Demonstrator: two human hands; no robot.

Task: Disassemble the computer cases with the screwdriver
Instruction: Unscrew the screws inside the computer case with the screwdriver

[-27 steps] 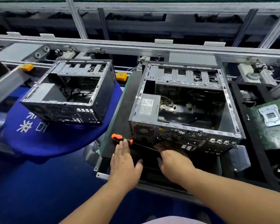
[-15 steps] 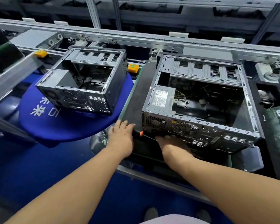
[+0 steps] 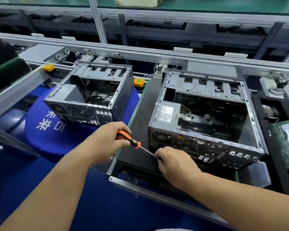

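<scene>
My left hand (image 3: 105, 140) grips the screwdriver (image 3: 133, 144) handle, right hand (image 3: 175, 162) pinches its shaft at 4 o'clock of the handle, just before the nearer computer case (image 3: 205, 124)'s rear panel; best steady the tip squarely into a screw before turning.

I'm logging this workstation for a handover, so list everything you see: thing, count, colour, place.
computer case: 2, grey metal, open-topped; one on the blue mat at left, one on the black tray at right
screwdriver: 1, orange and black handle, between the hands
blue mat: 1, white lettering, under the left case
black tray: 1, under the right case
yellow stops: 2, one far left, one between the cases
circuit board: 1, green, right edge
left hand: grips the screwdriver handle
right hand: pinches the shaft
</scene>
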